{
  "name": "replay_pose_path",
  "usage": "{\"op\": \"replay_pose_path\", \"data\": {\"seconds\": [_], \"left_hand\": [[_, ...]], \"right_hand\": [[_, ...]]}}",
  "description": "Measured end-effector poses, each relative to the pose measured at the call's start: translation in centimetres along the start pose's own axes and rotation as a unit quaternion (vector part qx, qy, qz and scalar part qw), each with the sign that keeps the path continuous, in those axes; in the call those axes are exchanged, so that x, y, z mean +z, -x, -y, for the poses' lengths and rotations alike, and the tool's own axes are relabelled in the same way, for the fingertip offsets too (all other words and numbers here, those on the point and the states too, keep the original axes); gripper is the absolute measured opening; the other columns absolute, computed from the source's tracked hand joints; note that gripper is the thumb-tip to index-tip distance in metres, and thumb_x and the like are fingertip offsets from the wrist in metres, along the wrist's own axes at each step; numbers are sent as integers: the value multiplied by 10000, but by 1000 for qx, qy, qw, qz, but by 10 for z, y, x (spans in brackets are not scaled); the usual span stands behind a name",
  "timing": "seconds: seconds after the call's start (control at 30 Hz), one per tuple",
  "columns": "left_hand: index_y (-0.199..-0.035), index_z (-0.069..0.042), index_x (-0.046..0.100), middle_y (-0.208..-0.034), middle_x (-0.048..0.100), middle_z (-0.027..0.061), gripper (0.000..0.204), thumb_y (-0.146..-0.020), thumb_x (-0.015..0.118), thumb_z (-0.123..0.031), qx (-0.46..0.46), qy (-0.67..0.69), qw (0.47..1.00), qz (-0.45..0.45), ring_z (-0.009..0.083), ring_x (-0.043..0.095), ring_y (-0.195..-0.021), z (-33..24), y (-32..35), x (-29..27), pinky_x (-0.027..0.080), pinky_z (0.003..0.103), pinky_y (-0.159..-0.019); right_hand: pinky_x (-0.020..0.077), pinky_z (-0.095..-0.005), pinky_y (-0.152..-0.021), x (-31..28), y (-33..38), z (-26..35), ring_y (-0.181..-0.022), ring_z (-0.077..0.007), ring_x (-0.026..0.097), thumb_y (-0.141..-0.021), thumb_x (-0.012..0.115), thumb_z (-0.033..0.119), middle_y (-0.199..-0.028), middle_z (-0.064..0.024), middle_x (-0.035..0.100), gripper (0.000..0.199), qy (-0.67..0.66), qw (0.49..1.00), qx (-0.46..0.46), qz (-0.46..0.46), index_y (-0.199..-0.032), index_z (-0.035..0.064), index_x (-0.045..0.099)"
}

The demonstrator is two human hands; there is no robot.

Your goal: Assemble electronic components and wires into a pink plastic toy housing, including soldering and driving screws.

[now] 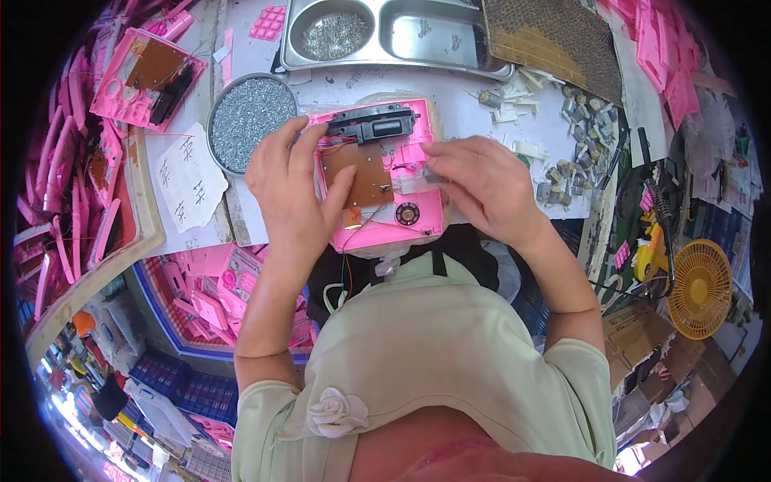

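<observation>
An open pink plastic housing [430, 225] lies in front of me, with a brown circuit board [365, 178], a black module [373, 122] along its far edge and a small round speaker [407, 213] inside. My left hand [291, 181] grips its left side, thumb over the board and fingers at the far left corner. At the right side of the housing, my right hand [486, 181] is closed in a pinch beside the pink inner fittings. Something small and greyish shows at those fingertips, too small to name. Thin wires run around the board.
A round bowl of small screws [253, 112] stands left of the housing. Beyond it is a metal tray [393, 58]. Small motors [562, 173] and white plastic pieces lie at right. Another pink housing [140, 80] sits far left, near piled pink parts. A yellow fan [699, 289] stands right.
</observation>
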State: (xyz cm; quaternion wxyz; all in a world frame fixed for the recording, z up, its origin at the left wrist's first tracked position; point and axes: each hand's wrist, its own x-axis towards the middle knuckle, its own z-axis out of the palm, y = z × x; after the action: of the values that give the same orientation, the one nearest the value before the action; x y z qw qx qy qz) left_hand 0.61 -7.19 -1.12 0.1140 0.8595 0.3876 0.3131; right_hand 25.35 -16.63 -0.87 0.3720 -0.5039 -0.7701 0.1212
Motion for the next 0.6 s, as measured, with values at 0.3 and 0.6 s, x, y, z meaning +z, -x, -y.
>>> {"op": "replay_pose_path", "data": {"seconds": [0.3, 0.6], "left_hand": [[-1067, -79, 686, -1038, 652, 88, 258, -831, 783, -119, -28, 16, 995, 95, 259, 618, -943, 7, 31, -2, 391, 426, -906], [-1043, -62, 681, -955, 630, 116, 214, -844, 758, -54, -136, 130, 979, 82, 310, 633, -811, 7, 26, -3, 496, 411, -687]], "right_hand": [[390, -536, -1089, 17, -13, -8, -1415, -486, 335, -855, 760, 136, -1529, -186, 476, 265, 53, 991, 107, 62, -1090, 80, 650], [391, -535, -1086, 13, -22, -6, -1425, -489, 310, -805, 775, 100, -1549, -181, 452, 215, 72, 986, 116, 93, -999, 63, 688]]}}
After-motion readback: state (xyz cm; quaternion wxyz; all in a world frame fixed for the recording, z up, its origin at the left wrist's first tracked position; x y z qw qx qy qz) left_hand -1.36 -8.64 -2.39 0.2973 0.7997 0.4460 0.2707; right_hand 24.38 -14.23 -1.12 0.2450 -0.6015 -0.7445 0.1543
